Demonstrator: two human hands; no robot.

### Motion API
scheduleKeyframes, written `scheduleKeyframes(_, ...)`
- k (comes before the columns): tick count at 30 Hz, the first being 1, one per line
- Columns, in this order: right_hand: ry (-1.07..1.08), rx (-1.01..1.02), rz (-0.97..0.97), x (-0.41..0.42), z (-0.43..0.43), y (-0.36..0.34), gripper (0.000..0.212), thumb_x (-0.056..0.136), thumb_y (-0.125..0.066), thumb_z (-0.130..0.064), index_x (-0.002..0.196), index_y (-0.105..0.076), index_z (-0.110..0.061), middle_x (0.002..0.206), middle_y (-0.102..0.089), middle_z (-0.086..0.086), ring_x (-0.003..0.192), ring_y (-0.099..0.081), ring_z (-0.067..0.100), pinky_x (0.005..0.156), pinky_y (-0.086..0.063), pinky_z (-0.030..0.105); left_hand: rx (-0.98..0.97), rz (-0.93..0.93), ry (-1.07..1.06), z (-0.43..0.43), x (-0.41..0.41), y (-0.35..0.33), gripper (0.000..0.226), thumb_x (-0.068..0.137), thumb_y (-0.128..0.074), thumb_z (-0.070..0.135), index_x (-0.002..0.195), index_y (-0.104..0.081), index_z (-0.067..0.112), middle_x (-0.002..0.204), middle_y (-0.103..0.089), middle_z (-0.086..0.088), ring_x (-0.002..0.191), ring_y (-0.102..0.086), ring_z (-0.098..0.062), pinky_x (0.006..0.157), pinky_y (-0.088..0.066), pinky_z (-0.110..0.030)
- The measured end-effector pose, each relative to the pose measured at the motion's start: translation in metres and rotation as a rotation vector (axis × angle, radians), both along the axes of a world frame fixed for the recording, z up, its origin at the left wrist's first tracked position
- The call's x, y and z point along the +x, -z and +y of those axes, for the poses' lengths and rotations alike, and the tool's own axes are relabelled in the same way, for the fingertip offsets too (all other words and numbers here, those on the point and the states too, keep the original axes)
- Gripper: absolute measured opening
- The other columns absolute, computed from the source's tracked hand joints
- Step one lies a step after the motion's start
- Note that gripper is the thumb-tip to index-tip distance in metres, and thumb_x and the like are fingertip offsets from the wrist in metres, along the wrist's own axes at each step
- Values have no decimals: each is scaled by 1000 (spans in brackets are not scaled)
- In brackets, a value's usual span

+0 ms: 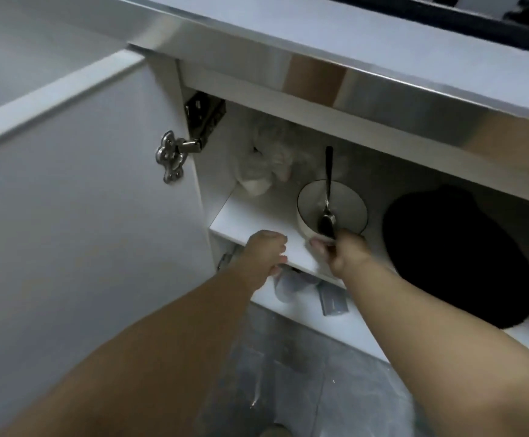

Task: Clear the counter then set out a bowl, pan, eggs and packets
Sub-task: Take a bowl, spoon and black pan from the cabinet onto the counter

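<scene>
A white bowl (345,200) with a dark rim stands on the upper shelf (256,216) of an open under-counter cabinet. A metal spoon (328,197) leans inside it, handle pointing to the back. My right hand (342,252) grips the bowl's near rim, thumb inside by the spoon's head. My left hand (264,253) curls over the shelf's front edge, just left of the bowl. A black pan (455,257) lies to the right of the bowl on the same shelf.
The white cabinet door (83,200) stands open at the left, hinge showing. A crumpled clear plastic bag (266,162) sits at the shelf's back left. The counter's steel edge (335,80) overhangs above. Small packets lie on the lower shelf (307,294). Grey floor tiles lie below.
</scene>
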State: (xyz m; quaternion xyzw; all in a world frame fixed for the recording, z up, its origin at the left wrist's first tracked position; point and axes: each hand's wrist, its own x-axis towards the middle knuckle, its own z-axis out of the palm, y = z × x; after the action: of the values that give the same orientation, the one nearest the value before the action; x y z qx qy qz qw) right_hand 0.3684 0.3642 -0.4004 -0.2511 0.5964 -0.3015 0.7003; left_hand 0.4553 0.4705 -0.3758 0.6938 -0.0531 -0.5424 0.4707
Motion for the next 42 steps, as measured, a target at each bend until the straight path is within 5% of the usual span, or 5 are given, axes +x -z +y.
scheduleKeyframes(4,-17,-12,13,-18,34,-16,22,94,-35,2,112,-43,-8,113,-53,17,65,-58,27,71,-54,39,-13,-9,15,9,-5,-8,7,94,-50,25,89,-51,21,81,-45,0,73,-50,-15,74,-43,-29)
scheduleKeyframes(9,-122,2,32,-50,82,-49,40,87,-34,6,124,-45,-8,115,-58,22,74,-63,31,50,-59,30,-58,121,-15,43,-24,-32,56,91,-56,34,140,-29,29,121,-54,-11,103,-58,-28,89,-44,-36)
scheduleKeyframes(21,-492,40,73,-99,208,-214,28,87,-37,2,108,-49,-10,76,-60,12,58,-61,25,59,-56,34,-145,159,-152,176,-64,-180,34,90,-45,14,123,-40,18,107,-57,-10,94,-61,-27,79,-56,-45)
scheduleKeyframes(27,-478,24,49,-132,223,-277,29,92,-48,-29,118,-51,-15,91,-62,7,76,-63,25,70,-57,39,-161,3,-34,203,-92,-258,4,93,-43,20,96,-44,23,98,-55,-4,81,-61,-19,66,-59,-36)
scheduleKeyframes(42,-256,-158,-96,-356,156,-404,31,94,-42,-40,118,-50,-21,103,-63,7,90,-63,27,66,-54,38,-291,86,125,108,-304,-378,51,88,-48,45,132,-43,19,108,-63,-9,86,-68,-27,55,-57,-30)
